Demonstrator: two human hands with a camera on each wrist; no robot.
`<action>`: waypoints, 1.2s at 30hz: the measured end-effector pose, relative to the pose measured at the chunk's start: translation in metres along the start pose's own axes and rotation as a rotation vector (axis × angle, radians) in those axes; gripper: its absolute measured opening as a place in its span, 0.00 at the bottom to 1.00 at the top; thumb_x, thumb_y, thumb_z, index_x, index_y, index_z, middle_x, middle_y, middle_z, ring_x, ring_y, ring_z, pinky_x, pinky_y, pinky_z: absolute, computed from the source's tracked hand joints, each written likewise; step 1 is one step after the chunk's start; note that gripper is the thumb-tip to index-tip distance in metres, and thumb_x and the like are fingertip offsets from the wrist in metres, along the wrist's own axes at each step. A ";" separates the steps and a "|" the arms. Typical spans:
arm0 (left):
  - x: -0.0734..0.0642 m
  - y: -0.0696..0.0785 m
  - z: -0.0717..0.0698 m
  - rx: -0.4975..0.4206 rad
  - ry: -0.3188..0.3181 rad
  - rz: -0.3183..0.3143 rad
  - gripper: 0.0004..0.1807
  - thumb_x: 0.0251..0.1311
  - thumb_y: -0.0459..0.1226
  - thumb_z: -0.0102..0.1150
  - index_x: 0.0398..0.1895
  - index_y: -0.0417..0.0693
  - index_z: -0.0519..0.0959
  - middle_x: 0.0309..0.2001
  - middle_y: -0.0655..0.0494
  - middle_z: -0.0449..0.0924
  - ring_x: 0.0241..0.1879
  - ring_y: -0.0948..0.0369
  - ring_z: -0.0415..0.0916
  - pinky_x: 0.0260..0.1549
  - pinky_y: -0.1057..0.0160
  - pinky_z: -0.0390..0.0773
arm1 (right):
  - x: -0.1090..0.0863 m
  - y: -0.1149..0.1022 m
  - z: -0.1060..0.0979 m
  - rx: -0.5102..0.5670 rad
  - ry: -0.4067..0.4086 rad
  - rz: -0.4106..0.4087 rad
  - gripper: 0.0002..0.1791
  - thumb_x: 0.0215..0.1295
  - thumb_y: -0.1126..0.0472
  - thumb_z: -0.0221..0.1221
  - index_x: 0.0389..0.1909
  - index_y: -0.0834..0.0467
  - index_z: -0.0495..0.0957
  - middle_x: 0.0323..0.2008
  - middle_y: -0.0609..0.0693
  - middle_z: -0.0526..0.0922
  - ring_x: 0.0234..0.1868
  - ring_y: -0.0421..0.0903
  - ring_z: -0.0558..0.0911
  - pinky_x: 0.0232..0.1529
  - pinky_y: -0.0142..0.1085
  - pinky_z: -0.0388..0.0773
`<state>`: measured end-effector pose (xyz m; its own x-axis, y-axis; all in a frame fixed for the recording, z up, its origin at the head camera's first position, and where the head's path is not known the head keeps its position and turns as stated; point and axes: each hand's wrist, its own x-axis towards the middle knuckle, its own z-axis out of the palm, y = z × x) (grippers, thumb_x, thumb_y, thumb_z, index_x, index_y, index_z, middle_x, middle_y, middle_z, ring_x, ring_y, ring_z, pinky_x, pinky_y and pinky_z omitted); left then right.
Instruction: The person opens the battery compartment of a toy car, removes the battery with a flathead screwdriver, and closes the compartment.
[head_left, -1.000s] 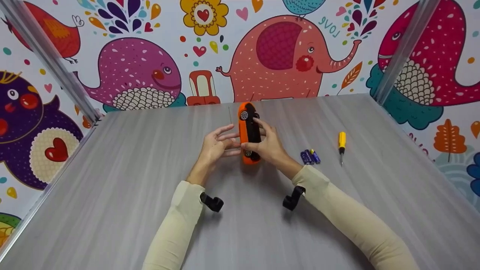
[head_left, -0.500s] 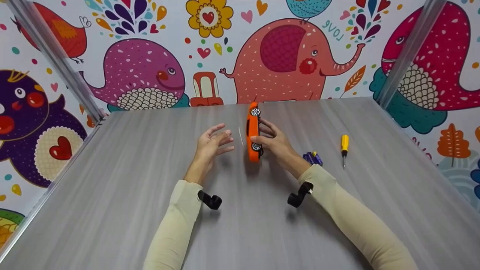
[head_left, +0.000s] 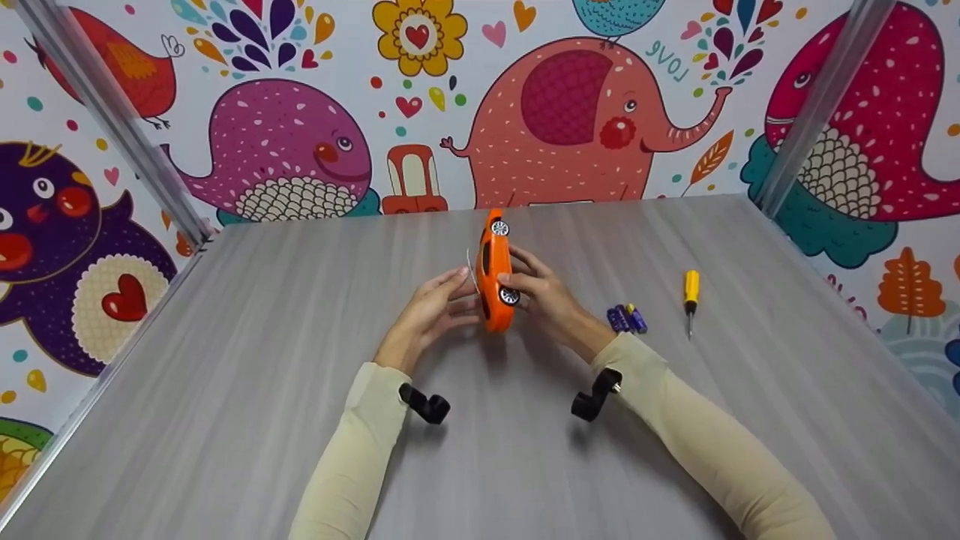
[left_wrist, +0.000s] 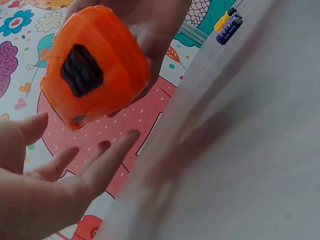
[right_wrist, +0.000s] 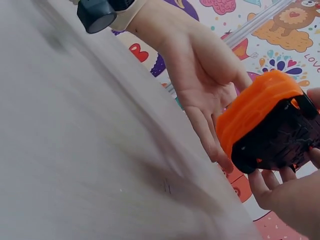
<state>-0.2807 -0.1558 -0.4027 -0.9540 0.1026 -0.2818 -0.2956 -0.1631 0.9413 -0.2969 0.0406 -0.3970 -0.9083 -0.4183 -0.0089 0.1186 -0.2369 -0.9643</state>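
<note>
An orange toy car (head_left: 493, 277) with silver-spoked wheels is held on its side above the table by my right hand (head_left: 551, 296). The thumb lies near a wheel and the other fingers go behind the black underside, which shows in the right wrist view with the fingertips (right_wrist: 257, 187) on it. A thin pale wire (head_left: 470, 264) stands off the roof side. My left hand (head_left: 431, 309) is beside the roof, thumb close to the wire; whether it touches the wire I cannot tell. In the left wrist view its fingers (left_wrist: 107, 162) are spread and apart from the car (left_wrist: 107, 55).
Several purple batteries (head_left: 625, 319) lie together on the grey table (head_left: 262, 390), right of my right hand. Farther right is a screwdriver (head_left: 691, 289) with a yellow handle. A wall (head_left: 420, 105) with cartoon animals rises behind the table.
The car has turned from showing its black underside to showing its orange side, and has shifted slightly. My left hand drew away from it, then came back close to the roof and wire.
</note>
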 end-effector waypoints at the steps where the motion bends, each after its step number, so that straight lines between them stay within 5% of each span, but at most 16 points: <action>1: 0.000 -0.001 0.000 -0.003 -0.009 -0.002 0.31 0.75 0.49 0.50 0.75 0.49 0.62 0.65 0.43 0.75 0.54 0.51 0.80 0.54 0.51 0.82 | 0.000 0.001 0.000 0.001 -0.010 0.001 0.38 0.67 0.61 0.56 0.77 0.51 0.57 0.72 0.57 0.66 0.63 0.51 0.75 0.68 0.47 0.70; 13: 0.002 -0.003 0.005 -0.089 -0.078 0.047 0.24 0.77 0.44 0.47 0.69 0.44 0.70 0.51 0.48 0.81 0.37 0.55 0.81 0.37 0.58 0.82 | 0.003 0.001 0.003 -0.041 -0.039 0.008 0.37 0.68 0.61 0.56 0.77 0.52 0.56 0.73 0.57 0.64 0.66 0.53 0.72 0.67 0.44 0.69; 27: 0.001 -0.002 -0.001 -0.043 -0.030 0.013 0.27 0.73 0.45 0.53 0.72 0.49 0.67 0.63 0.43 0.77 0.45 0.56 0.82 0.41 0.58 0.83 | 0.001 -0.006 -0.002 -0.064 -0.077 0.006 0.37 0.71 0.66 0.56 0.78 0.56 0.55 0.73 0.60 0.64 0.68 0.53 0.72 0.73 0.47 0.66; 36: 0.006 -0.003 -0.010 -0.046 0.010 0.006 0.27 0.71 0.44 0.58 0.71 0.55 0.67 0.58 0.46 0.80 0.46 0.56 0.82 0.43 0.55 0.83 | 0.007 -0.008 -0.008 -0.160 -0.129 -0.002 0.36 0.72 0.69 0.55 0.78 0.54 0.55 0.73 0.59 0.64 0.71 0.57 0.70 0.71 0.48 0.69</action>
<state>-0.2860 -0.1641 -0.4092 -0.9560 0.0922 -0.2786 -0.2921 -0.2084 0.9334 -0.3071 0.0471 -0.3919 -0.8482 -0.5294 0.0171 0.0420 -0.0995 -0.9942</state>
